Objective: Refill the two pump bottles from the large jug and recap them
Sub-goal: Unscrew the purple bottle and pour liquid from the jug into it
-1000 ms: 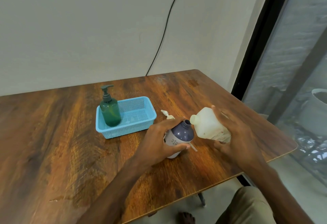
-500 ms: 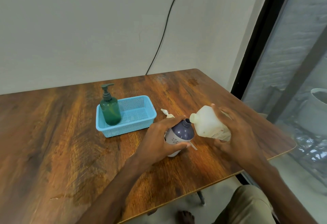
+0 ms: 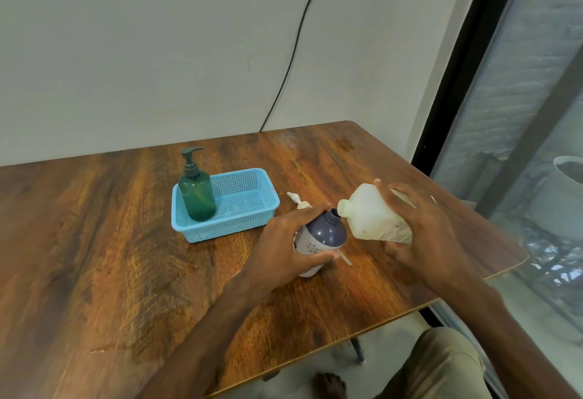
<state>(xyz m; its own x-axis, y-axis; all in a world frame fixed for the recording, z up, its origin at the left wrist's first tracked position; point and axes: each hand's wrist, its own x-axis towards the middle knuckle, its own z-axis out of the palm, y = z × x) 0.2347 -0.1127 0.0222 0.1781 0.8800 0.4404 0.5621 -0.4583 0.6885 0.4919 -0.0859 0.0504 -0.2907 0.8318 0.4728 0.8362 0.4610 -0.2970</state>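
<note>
I wrap L hand fingers round the uncapped purple-white plastic pump bottle to steady it while R hand, fingers spread, tips the whitish plastic jug at its neck.

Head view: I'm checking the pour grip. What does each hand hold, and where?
Left hand grips the purple bottle around its body; right hand holds the tilted white jug around its midsection.

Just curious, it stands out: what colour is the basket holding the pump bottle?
The basket is light blue; the head view shows it.
</note>
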